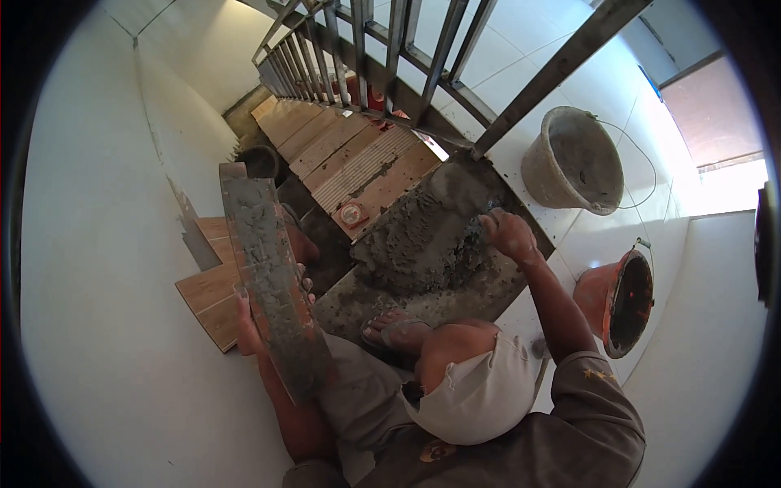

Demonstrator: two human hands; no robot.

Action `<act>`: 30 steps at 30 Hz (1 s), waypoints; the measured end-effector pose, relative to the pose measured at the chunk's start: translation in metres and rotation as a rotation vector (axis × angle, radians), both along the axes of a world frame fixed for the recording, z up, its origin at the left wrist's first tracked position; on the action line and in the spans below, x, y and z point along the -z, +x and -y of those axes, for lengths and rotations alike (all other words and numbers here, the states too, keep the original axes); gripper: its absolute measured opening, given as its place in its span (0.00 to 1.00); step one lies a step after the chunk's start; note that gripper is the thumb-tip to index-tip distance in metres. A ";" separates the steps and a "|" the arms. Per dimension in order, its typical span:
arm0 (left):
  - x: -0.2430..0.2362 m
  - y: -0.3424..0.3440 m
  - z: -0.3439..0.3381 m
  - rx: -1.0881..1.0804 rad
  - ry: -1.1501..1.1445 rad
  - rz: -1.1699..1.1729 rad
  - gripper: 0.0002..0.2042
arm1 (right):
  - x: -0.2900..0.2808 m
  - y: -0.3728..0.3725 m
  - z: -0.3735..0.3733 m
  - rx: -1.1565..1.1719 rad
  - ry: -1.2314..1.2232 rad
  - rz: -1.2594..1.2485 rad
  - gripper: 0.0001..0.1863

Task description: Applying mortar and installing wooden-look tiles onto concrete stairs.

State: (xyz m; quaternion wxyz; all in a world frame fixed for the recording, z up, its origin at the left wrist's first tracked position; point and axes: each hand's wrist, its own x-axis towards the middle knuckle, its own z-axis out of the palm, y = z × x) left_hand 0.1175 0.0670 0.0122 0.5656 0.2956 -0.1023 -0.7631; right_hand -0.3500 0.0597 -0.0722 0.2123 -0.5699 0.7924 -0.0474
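Note:
My left hand (248, 325) grips a long, narrow tile (272, 268) by its edges. Grey mortar covers its upward face, and reddish-brown shows along one side. My right hand (511, 236) is closed round the handle of a trowel (462, 189), mostly hidden by the fingers and mortar. Its smooth, grey-smeared blade lies at the far end of a heap of wet mortar (415, 248). That heap is spread over the landing in front of my bare, sandalled foot (394, 332).
Wood-look tiles cover the steps (325, 146) beyond, with a red tape measure (352, 215) on them. A metal railing (431, 81) runs along the far side. A grey bucket (573, 163) and an orange bucket (616, 302) stand right. Loose tiles (215, 301) lie by the left wall.

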 end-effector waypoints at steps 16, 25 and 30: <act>0.013 0.002 0.004 0.061 -0.049 -0.048 0.40 | 0.019 0.117 -0.067 0.067 0.428 0.799 0.25; 0.011 -0.001 0.002 0.060 -0.058 -0.035 0.40 | -0.018 0.109 -0.056 -0.259 0.329 0.216 0.24; 0.000 -0.011 0.004 0.053 0.018 0.039 0.40 | 0.008 0.035 -0.063 -0.020 0.186 0.159 0.24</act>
